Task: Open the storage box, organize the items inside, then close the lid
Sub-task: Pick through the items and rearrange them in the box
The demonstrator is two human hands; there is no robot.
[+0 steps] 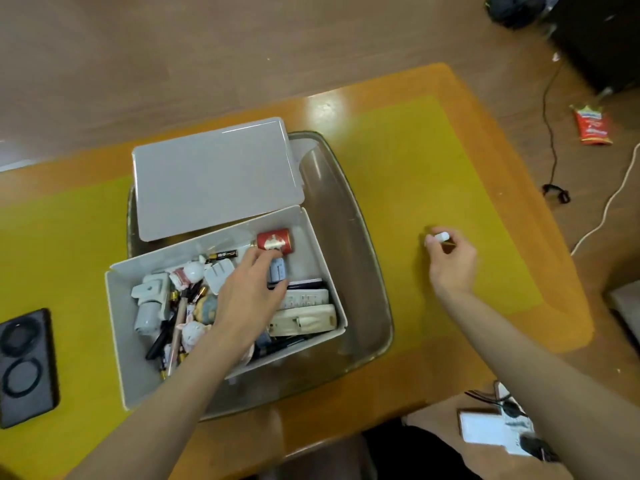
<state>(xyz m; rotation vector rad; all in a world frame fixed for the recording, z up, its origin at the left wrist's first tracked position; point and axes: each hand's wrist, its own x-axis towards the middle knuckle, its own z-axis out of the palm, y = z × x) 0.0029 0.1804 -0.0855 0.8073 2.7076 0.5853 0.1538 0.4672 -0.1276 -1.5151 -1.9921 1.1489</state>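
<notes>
A white storage box (pixel 119 317) stands open inside a grey tray (pixel 367 271) on the table. Its white lid (pixel 214 178) lies at the back of the tray, leaning on the box's far wall. The box holds several small things: batteries, plugs, figurines, pens, a remote control (pixel 304 320) and a small red bottle (pixel 277 241). My left hand (pixel 249 292) reaches into the box, fingertips touching the red bottle. My right hand (pixel 450 261) hovers low over the yellow mat to the right of the tray and pinches a small white object (pixel 441 236).
A black pad with two rings (pixel 26 368) lies at the table's left edge. A white device with cables (pixel 488 427) sits on my lap at the bottom right. On the floor beyond the table lie a red snack packet (pixel 592 126) and cables.
</notes>
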